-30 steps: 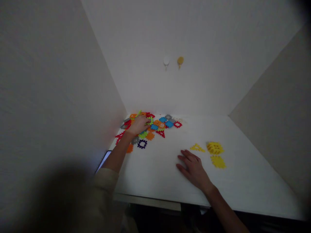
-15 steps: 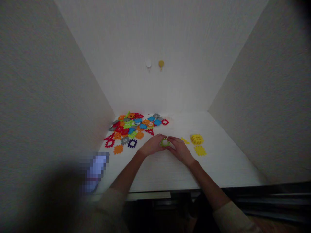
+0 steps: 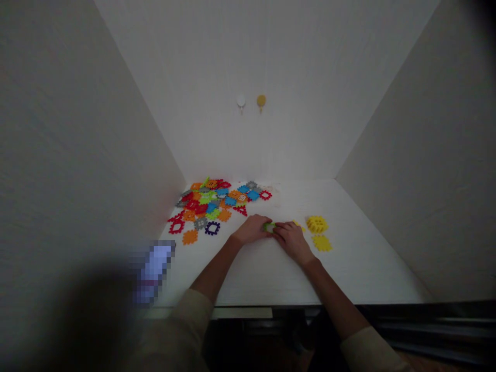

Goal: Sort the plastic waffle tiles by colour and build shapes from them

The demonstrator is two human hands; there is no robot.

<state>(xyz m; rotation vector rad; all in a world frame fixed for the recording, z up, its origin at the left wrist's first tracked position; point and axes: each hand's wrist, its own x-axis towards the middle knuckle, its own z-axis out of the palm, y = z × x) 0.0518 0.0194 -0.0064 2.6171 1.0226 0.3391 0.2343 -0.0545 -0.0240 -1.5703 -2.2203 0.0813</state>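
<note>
Green piece [image 3: 268,227] gripped by left hand [image 3: 253,228] and right hand [image 3: 291,239], visible part longest left-to-right

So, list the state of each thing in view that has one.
Green toothed piece, held, partly hidden
Left grip, closed on it
Right grip, closed on it
Yellow toothed square, lying flat
Yellow toothed block, stacked or joined, unclear
Mixed-colour tiles, strewn, overlapping
Navy square frame, lying flat
White wall hook, mounted
Gold wall hook, mounted
</note>
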